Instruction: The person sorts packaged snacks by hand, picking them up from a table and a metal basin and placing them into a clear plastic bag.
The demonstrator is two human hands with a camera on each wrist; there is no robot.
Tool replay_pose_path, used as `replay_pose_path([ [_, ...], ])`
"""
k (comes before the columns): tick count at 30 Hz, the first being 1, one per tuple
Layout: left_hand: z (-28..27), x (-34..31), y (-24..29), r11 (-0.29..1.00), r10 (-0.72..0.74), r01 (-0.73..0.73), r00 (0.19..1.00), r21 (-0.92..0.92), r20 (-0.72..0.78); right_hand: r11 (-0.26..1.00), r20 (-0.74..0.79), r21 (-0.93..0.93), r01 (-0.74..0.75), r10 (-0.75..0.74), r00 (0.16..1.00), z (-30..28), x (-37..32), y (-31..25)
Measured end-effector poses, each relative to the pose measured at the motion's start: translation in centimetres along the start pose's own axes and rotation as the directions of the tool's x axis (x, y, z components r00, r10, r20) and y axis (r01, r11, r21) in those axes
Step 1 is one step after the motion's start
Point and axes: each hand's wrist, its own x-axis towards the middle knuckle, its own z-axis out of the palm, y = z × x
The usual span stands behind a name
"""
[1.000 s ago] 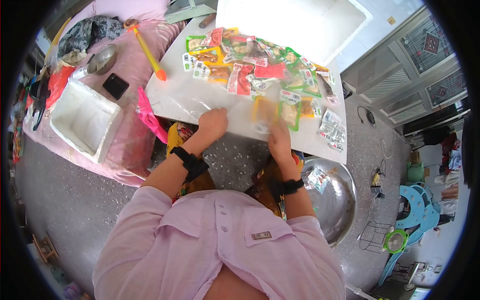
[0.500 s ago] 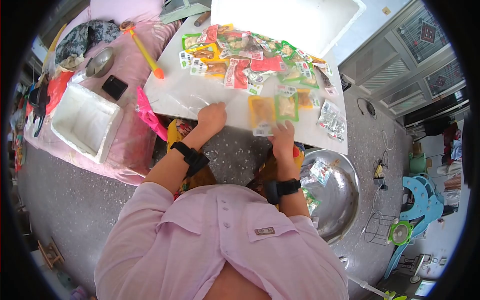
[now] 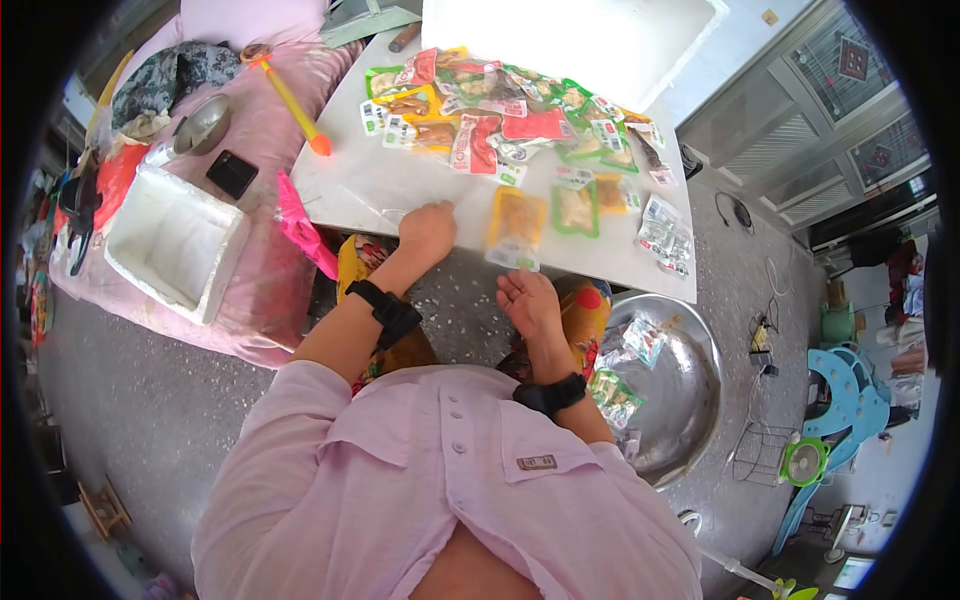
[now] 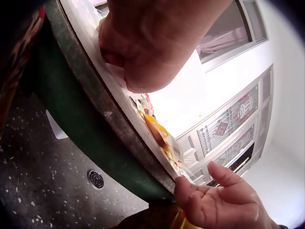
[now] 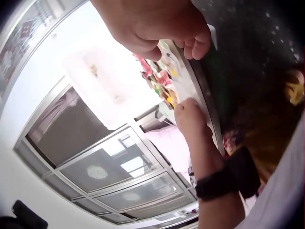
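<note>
My left hand (image 3: 427,232), fingers curled, is at the table's (image 3: 340,200) near edge and pinches a clear plastic bag (image 3: 385,205); the fingertips are mostly hidden. Palm up, my right hand (image 3: 530,303) is just off the edge, its loosely bent fingers holding nothing. Right above those fingertips, a yellow-bordered food packet (image 3: 516,222) lies at the edge. A green-bordered packet (image 3: 576,208) is to its right. The left wrist view shows the empty right palm (image 4: 224,202) beside the left fist (image 4: 143,52).
More packets (image 3: 478,145) are spread across the table below a large white foam box (image 3: 570,45). Silver packets (image 3: 664,235) lie at the right. A metal basin (image 3: 680,400) with several packets stands on the floor. Another foam box (image 3: 175,245) is on the pink bed at left.
My right hand has let go of the yellow-bordered packet, drawn back toward my body and turned palm up. The packet has shifted slightly left. My left hand has barely moved.
</note>
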Motion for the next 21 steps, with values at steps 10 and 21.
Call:
replay_pose_path([
  [10, 0.0, 0.0, -0.7, 0.999, 0.043, -0.043, 0.999, -0.020, -0.010, 0.938, -0.082, -0.096, 0.333, -0.341, 0.936, 1.4, 1.0, 0.2],
  [21, -0.3, -0.9, 0.0, 0.999, 0.023, -0.024, 1.000, -0.048, -0.020, 0.971, 0.252, 0.124, 0.204, -0.229, 0.940, -2.4, 2.3, -4.5],
])
